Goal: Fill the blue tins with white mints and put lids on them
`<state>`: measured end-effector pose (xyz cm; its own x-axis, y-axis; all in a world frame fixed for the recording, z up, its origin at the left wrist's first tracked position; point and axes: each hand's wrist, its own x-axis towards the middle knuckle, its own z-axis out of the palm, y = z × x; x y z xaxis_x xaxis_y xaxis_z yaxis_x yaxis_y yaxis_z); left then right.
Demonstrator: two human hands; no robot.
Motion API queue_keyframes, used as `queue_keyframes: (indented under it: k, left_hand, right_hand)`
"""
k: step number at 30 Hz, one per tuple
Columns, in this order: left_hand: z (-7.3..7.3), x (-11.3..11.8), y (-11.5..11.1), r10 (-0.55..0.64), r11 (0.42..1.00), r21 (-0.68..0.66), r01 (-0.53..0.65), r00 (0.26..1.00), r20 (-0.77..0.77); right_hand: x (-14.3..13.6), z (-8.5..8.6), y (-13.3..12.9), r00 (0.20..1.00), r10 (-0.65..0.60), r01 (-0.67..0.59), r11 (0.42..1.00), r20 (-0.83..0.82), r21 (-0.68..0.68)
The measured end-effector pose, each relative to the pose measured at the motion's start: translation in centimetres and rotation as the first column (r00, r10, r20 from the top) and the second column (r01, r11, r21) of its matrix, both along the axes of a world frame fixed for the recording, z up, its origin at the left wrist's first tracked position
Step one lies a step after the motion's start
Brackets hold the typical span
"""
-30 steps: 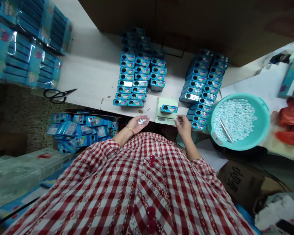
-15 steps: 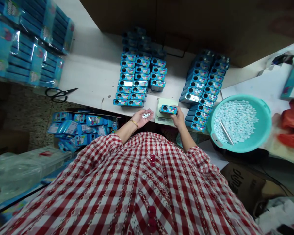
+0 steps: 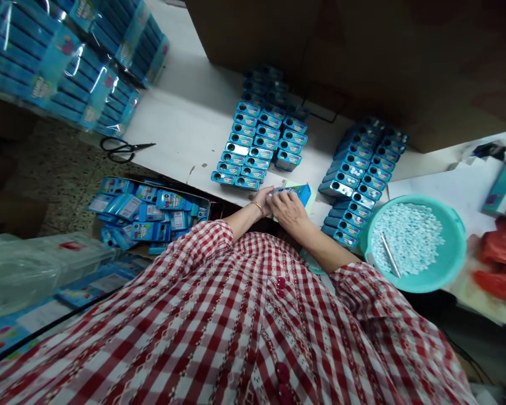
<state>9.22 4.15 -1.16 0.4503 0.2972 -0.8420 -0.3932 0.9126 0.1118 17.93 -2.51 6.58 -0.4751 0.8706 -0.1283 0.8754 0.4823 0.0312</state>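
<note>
Currently, smooth rectangular blue tin point(image 3: 300, 192) is tilted above the pale scale point(image 3: 315, 198). Right hand point(image 3: 290, 211): fingers bent, grasping the tin across its body. Left hand point(image 3: 265, 201): curled close at the tin's left end; palm hidden, so its closure and contents cannot be told. Upright tins point(image 3: 253, 152), glossy, round holes in their tops, stand in rows beyond. Right side: round turquoise plastic basin point(image 3: 454, 247), small pale tablets point(image 3: 413, 233), shiny metal cylinder point(image 3: 390, 256) on them.

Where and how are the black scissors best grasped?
Probably by the handle loops of the scissors, pinched from above, coming from the left: they lie flat with the loops leftward, while the blades point right over the white tabletop.
</note>
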Motion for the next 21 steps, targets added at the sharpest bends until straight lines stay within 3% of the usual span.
queue_keyframes:
  k: [3, 8, 14, 21]
  left_hand:
    - [0.1, 0.1, 0.4, -0.03, 0.999, 0.018, 0.029, 0.999, 0.018]
    - [-1.0, 0.6, 0.9, -0.102, 0.994, 0.041, 0.103, 0.994, -0.029]
    - [-0.5, 1.5, 0.8, -0.191, 0.981, 0.018, 0.191, 0.982, -0.009]
    - [0.2, 1.8, 0.6, -0.164, 0.985, 0.046, 0.165, 0.986, -0.022]
  right_hand:
    - [-0.3, 0.3, 0.2, 0.998, 0.034, -0.036, 0.999, 0.054, 0.028]
    - [-0.4, 0.7, -0.6, 0.998, 0.051, -0.052, 0.999, 0.037, 0.015]
    - [0.3, 1.4, -0.7, 0.998, -0.069, 0.069, 0.996, -0.007, -0.058]
    - [2.0, 1.7, -1.4, 0.978, -0.201, 0.199, 0.979, -0.052, -0.041]
